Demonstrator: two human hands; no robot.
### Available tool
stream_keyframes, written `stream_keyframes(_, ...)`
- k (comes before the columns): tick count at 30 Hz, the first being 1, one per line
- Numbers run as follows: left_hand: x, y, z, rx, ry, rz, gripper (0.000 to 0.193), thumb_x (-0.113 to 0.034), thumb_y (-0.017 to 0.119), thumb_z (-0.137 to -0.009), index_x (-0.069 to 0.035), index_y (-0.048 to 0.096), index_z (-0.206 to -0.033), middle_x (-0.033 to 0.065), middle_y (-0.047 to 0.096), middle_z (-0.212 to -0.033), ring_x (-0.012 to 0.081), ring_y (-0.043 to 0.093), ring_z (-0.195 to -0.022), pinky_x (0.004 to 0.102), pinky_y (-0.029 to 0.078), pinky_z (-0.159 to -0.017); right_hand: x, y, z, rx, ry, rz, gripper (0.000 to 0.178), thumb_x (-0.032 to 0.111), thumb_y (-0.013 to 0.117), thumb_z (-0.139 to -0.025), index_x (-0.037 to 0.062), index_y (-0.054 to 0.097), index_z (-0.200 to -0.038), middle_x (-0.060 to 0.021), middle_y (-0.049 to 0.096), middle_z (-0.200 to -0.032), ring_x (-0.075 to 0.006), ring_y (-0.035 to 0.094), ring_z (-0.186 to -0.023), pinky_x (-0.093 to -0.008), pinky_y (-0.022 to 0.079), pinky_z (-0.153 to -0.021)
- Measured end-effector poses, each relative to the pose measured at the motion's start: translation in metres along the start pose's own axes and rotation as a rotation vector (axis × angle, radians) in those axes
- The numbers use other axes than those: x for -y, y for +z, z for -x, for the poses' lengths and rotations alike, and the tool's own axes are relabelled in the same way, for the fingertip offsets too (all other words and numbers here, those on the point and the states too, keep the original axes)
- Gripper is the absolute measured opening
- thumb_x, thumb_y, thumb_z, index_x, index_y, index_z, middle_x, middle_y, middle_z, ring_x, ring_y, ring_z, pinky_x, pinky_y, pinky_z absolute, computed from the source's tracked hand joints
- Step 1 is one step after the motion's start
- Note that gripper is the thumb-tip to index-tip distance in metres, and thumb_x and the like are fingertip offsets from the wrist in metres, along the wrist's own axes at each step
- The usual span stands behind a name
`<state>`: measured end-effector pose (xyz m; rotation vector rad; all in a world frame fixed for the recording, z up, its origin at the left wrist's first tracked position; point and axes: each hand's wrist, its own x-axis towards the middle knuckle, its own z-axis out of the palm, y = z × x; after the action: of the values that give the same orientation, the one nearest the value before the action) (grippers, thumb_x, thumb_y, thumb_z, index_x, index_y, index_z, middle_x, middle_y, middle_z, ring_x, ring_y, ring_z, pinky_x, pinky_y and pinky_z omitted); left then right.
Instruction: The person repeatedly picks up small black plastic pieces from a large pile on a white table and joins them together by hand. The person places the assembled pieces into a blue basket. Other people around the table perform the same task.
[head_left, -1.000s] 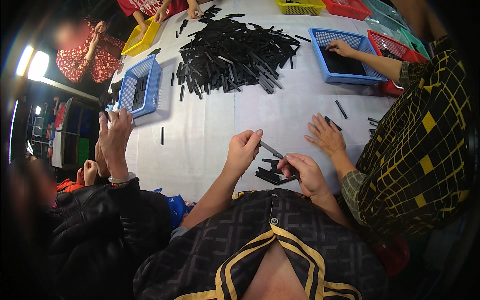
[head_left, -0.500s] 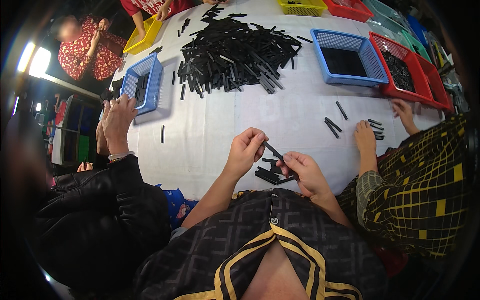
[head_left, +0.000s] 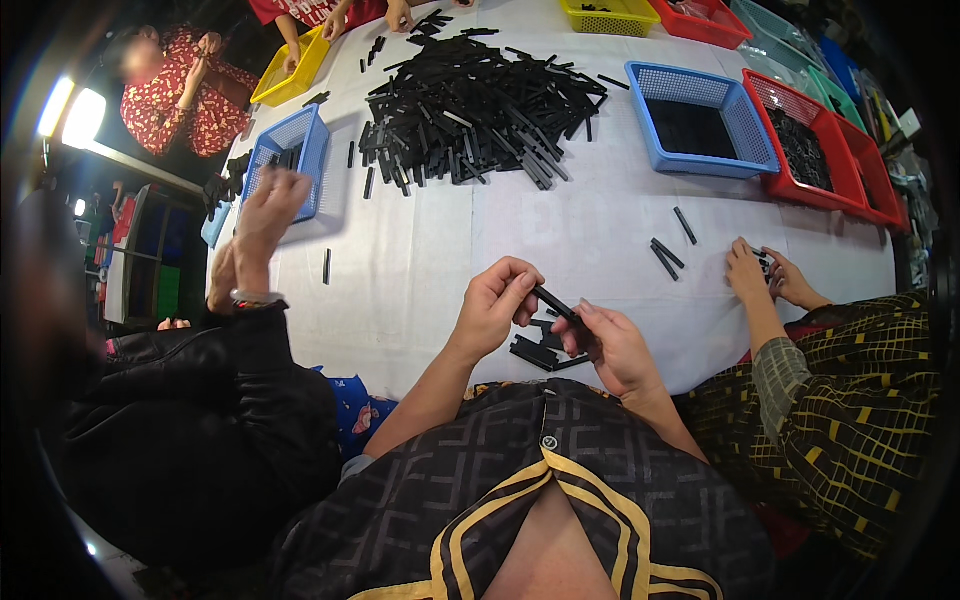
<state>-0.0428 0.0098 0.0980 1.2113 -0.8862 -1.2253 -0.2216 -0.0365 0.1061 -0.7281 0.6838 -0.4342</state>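
Note:
Between my two hands I hold one slim black strip (head_left: pixel 555 301), slanting down to the right. My left hand (head_left: pixel 497 303) pinches its upper end between thumb and fingers. The lower end is in the grip of my right hand (head_left: pixel 613 350), whose fingertips partly cover it. Just beneath, close to my body, several black strips (head_left: pixel 536 353) lie together on the white table. Farther off rises a big heap of similar black strips (head_left: pixel 470 105). What the strips are exactly I cannot make out.
A blue basket (head_left: pixel 640 115) and a red basket (head_left: pixel 845 190) stand at the far right. Another blue basket (head_left: pixel 318 165) is at the left, by a co-worker's hand (head_left: pixel 268 210). A second co-worker's hands (head_left: pixel 750 272) are at the right, near loose strips (head_left: pixel 665 258).
The strip in my hands has turned slightly, my hands nearly in place. The left co-worker's hand has shifted right; the right co-worker's hands have come together over strips.

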Motion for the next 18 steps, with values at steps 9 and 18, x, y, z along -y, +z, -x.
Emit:
stream_keyframes(9,-0.001,0.021,0.002,-0.134,0.002,-0.166,0.025,-0.011,0.069,-0.077,-0.001,0.052,-0.092,-0.0036,0.049,-0.059,0.0018,0.044,-0.052,0.0160,0.034,-0.047,-0.014,-0.003,-0.009,0.009,0.066,-0.071,0.028,0.022,0.041,-0.092,0.0022,0.054,-0.076,0.0000,0.045,-0.062,-0.0089,0.041,-0.059,-0.0225,0.033,-0.057)
stream_keyframes(18,0.004,0.015,-0.001,-0.183,-0.092,-0.187,0.016,-0.017,0.054,-0.089,-0.002,0.056,-0.085,-0.0012,0.049,-0.057,0.0030,0.043,-0.050,0.0184,0.034,-0.045,-0.018,-0.002,-0.007,0.157,0.105,-0.256,0.025,0.020,0.039,-0.092,0.0041,0.047,-0.075,-0.0003,0.040,-0.064,-0.0107,0.035,-0.059,-0.0237,0.032,-0.058)
